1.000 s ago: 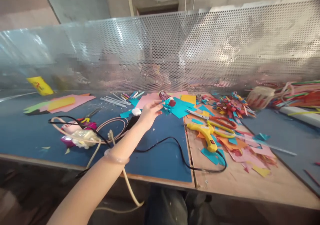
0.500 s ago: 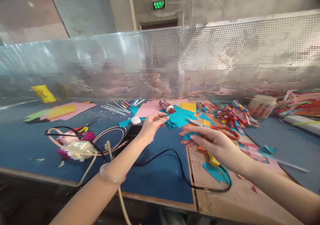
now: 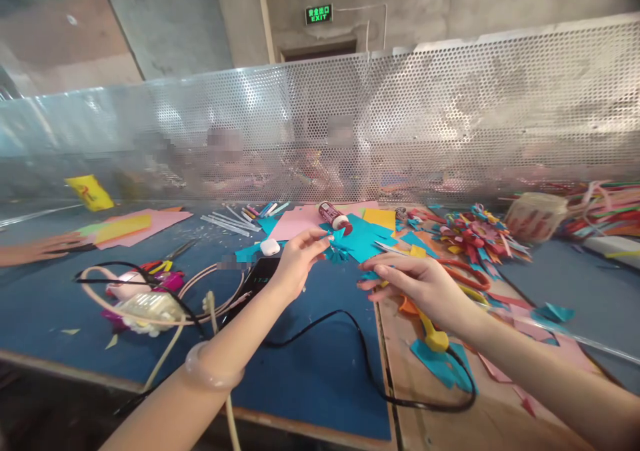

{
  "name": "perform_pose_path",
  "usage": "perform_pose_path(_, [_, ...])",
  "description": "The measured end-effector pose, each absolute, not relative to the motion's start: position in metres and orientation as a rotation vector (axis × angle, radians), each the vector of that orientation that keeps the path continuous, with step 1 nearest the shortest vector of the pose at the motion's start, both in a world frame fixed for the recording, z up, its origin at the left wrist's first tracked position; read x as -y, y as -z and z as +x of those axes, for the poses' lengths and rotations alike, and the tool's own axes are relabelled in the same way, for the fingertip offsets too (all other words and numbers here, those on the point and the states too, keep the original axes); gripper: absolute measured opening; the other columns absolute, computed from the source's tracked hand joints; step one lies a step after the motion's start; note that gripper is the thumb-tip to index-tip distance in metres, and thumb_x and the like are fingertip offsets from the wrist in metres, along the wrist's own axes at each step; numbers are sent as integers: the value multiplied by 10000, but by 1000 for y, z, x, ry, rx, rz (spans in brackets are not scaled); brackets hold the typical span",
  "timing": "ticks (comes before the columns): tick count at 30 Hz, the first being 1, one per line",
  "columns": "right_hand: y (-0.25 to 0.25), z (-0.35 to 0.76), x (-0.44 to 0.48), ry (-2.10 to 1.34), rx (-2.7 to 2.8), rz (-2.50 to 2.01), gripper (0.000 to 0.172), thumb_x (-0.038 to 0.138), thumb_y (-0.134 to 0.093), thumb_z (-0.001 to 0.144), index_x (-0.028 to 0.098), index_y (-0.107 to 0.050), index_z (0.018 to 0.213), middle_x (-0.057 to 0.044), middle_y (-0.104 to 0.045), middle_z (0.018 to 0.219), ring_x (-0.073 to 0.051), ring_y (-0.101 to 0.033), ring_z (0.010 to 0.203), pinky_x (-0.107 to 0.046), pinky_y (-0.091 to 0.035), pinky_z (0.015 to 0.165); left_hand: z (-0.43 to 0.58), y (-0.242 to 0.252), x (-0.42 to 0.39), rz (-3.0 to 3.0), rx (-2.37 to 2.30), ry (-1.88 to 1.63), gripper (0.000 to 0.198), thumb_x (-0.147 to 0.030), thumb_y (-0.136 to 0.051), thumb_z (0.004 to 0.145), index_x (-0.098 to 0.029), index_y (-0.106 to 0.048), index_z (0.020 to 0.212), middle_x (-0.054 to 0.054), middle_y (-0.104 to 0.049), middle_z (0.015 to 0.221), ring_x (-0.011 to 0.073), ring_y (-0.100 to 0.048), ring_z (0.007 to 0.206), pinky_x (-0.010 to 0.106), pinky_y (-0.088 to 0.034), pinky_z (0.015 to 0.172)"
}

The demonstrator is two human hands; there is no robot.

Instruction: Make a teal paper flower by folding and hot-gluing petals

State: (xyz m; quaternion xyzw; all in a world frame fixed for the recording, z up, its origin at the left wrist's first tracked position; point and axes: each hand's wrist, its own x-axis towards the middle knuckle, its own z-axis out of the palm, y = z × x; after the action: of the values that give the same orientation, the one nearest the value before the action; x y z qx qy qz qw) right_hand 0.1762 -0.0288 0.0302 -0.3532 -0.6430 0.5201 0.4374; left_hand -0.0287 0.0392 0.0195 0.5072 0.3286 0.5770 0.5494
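Observation:
My left hand point(image 3: 301, 262) pinches a fringed blue paper flower point(image 3: 339, 251) between thumb and fingers, above the table. To its right, my right hand point(image 3: 407, 281) has its fingers closed on a small blue paper piece point(image 3: 369, 275), mostly covered by the fingers. Scissors with orange handles point(image 3: 475, 274) lie behind the right hand, their blades pointing left. Below that hand, a yellow glue gun point(image 3: 434, 336), partly hidden, trails a black cord. A maroon glue bottle point(image 3: 330, 215) lies on its side beyond the flower, among blue paper sheets point(image 3: 367, 236).
Another person's hand point(image 3: 60, 244) rests by coloured paper point(image 3: 140, 229) at left. A phone point(image 3: 260, 281) and white earbud case point(image 3: 270, 247) lie near my left forearm, beside looped cables point(image 3: 93, 304). Paper flowers point(image 3: 485, 237) pile up at right. A perforated metal screen point(image 3: 400, 117) stands behind.
The other person's hand has appeared at the left paper stack. My right hand has turned slightly, and less of its blue piece shows. My left hand keeps the flower, shifted slightly left.

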Motion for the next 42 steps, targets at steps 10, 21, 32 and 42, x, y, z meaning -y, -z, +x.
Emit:
perform_pose_path(10, [-19,179,24,-1154,1416,-1100,355,473,-583,782,147,-669,895,-11,-623,667,-124,-574,600,-253,-474,599,-21,-21,-29,1247,-827,-1289,165,-227,-741,619,-191,-645,748,-26,-616,723,87,-539,679,205,-403,608])
perform_pose_path(21, [-16,180,29,-1130,1390,-1139,300,433,-657,717,154,-685,826,-33,-663,715,-144,-608,659,-251,-485,640,-20,-21,-27,1372,-852,-1271,166,-260,-735,633,-190,-654,760,-12,-623,720,102,-547,685,222,-405,619])
perform_pose_path(32, [-9,183,27,-975,1360,-1086,306,418,-693,687,203,-683,904,-51,-678,983,-204,-628,888,-324,-504,783,-19,-18,-26,1503,-822,-1279,110,-232,-717,651,-201,-665,743,-5,-646,731,126,-570,712,243,-425,661])
perform_pose_path(42, [-14,179,30,-819,1466,-1151,259,422,-639,732,198,-708,843,-41,-705,838,-209,-645,805,-347,-513,754,-18,-20,-22,1501,-853,-1227,154,-231,-744,612,-203,-668,743,-2,-658,753,141,-586,745,265,-433,703])
